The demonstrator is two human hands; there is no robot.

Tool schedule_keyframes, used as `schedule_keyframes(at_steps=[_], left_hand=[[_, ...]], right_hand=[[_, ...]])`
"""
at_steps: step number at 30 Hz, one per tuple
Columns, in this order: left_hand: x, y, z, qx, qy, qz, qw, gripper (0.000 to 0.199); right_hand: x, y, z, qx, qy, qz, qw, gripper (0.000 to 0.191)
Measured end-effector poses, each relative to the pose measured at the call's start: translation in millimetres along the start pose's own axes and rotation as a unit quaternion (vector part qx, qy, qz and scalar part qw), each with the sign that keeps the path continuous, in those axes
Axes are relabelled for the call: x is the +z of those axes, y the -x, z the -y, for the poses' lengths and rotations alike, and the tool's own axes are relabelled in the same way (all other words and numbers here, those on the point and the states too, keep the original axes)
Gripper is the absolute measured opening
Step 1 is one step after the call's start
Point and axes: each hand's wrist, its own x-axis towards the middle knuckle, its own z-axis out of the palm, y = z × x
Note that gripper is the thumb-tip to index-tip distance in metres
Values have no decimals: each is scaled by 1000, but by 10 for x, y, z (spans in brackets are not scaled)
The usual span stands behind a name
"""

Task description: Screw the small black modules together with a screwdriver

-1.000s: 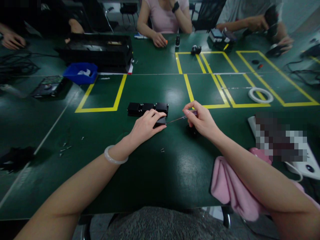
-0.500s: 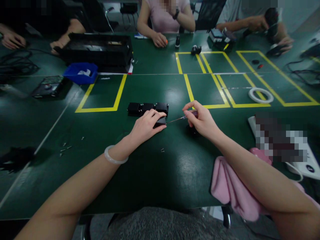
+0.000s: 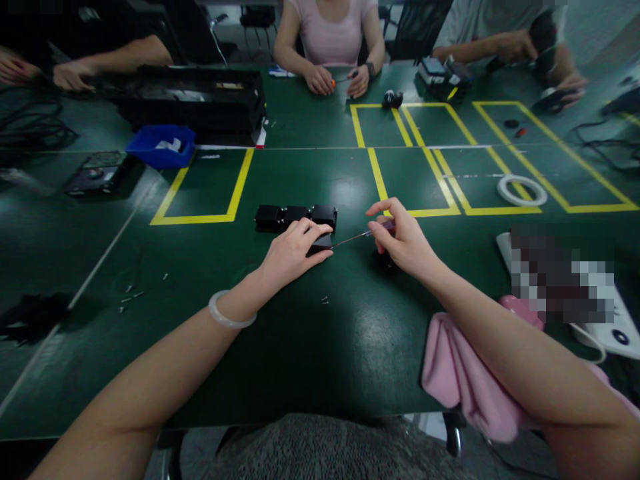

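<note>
Pinching a small black rectangular block [image 3: 321,245] in bent-fingered left hand [image 3: 296,248], gripping a metal-shafted screwdriver [image 3: 368,233] in curled right hand [image 3: 403,239], at centre of glossy green tabletop [image 3: 295,360] with yellow tape [image 3: 376,173]; facing people [image 3: 333,37] at far edge.

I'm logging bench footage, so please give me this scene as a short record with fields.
Left hand: gripping a black block between thumb and fingers
Right hand: holding a screwdriver, tip at the block's right end
Beyond the left hand: row of three black blocks
Loose screws: on the green table
Pink cloth: by the right forearm
</note>
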Motion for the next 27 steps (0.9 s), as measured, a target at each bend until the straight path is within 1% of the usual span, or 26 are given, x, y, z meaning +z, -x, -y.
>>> schedule_keyframes(at_steps=[2, 7, 10, 17, 21, 24, 27], left_hand=[[-3, 1, 2, 1, 1, 0, 1000, 41], [-12, -1, -5, 1, 2, 1, 1000, 41], [-11, -1, -7, -1, 4, 2, 1000, 41], [-2, -2, 5, -2, 3, 3, 1000, 42], [3, -5, 5, -3, 4, 0, 1000, 42], [6, -7, 5, -3, 4, 1, 1000, 41], [4, -6, 6, -3, 4, 1, 1000, 41]], right_hand=[[-2, -1, 1, -4, 1, -2, 1000, 14], [-11, 4, 29, 20, 5, 10, 1000, 7], [-8, 9, 44, 21, 2, 11, 1000, 6], [3, 0, 12, 12, -2, -3, 1000, 11], [-5, -5, 14, 20, 3, 11, 1000, 12], [-6, -1, 18, 4, 3, 2, 1000, 10], [-2, 3, 11, -13, 4, -7, 1000, 16]])
